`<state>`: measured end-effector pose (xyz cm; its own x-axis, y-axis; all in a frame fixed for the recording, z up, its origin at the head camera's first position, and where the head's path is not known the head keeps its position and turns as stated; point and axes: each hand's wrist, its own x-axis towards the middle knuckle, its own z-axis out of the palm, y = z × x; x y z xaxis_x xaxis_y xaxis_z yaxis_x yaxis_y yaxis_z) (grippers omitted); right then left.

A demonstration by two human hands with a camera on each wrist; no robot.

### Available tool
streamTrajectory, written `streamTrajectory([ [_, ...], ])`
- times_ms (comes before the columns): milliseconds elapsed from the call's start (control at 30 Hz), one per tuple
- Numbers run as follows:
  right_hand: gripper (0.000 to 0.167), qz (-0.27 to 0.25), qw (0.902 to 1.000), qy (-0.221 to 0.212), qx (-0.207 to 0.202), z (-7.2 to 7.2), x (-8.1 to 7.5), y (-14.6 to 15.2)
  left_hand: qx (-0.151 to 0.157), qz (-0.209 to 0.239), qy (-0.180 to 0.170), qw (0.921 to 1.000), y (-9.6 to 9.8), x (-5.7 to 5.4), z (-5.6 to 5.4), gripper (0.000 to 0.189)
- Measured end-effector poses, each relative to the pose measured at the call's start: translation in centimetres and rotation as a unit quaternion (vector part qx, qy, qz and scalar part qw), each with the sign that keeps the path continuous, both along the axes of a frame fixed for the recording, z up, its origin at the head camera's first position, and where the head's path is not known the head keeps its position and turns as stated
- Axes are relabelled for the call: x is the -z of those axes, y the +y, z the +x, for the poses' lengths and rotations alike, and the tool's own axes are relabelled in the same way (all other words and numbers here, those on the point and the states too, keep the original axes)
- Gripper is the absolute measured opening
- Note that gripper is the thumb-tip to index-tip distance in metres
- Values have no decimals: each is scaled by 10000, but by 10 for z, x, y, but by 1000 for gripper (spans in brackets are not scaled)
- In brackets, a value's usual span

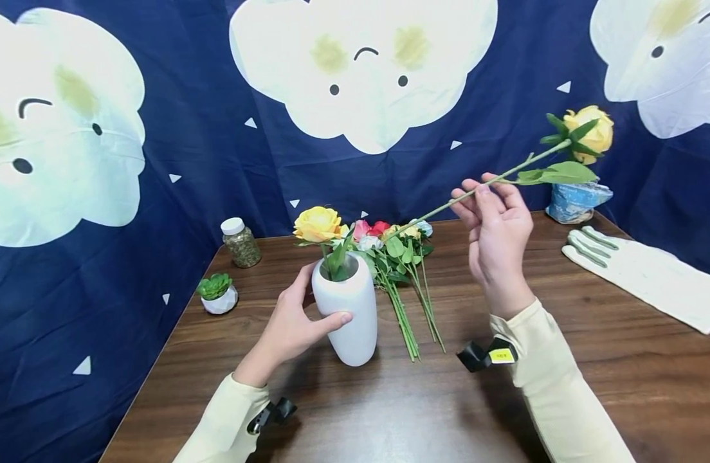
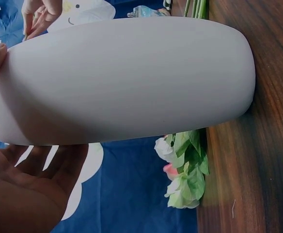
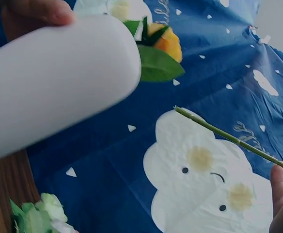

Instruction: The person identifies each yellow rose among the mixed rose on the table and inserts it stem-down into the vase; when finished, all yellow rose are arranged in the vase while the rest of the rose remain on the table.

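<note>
My left hand (image 1: 294, 325) grips the white vase (image 1: 355, 321) near its top, thumb across the front and fingers behind. The vase tilts slightly on the table. One yellow rose (image 1: 318, 224) stands in its mouth, its bloom above the rim. Up on the right, my right hand (image 1: 500, 238) pinches the green stem of another yellow rose (image 1: 589, 135). That rose's bloom points up and right, while the stem slants down left towards the vase. In the right wrist view the cut end of the stem (image 3: 238, 141) shows apart from the vase (image 3: 69, 77).
Behind the vase lies a bunch of flowers (image 1: 398, 251) with long stems towards me. At the left stand a small potted succulent (image 1: 218, 302) and a white-lidded jar (image 1: 241, 244). To the right lie a white glove (image 1: 644, 270) and a blue bag (image 1: 575, 202). A blue cloth hangs behind.
</note>
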<state>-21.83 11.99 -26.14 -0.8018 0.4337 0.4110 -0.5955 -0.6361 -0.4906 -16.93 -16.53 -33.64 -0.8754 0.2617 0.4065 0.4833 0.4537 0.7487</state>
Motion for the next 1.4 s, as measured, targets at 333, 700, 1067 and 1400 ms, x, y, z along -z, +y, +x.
streamTrajectory([
  [333, 20, 727, 9969, 257, -181, 9, 5, -23, 17, 9, -12, 10000, -1, 0, 1, 80],
  [700, 26, 1021, 9917, 586, -509, 16, 15, -34, 44, 65, 6, 10000, 0, 1, 2, 83],
  [1067, 29, 1425, 9875, 558, -367, 17, 16, -42, 17, 75, -22, 10000, -1, 1, 2, 83],
  [1400, 26, 1802, 9820, 565, -98, 23, 15, -47, 75, 100, -14, 9999, 0, 0, 1, 80],
])
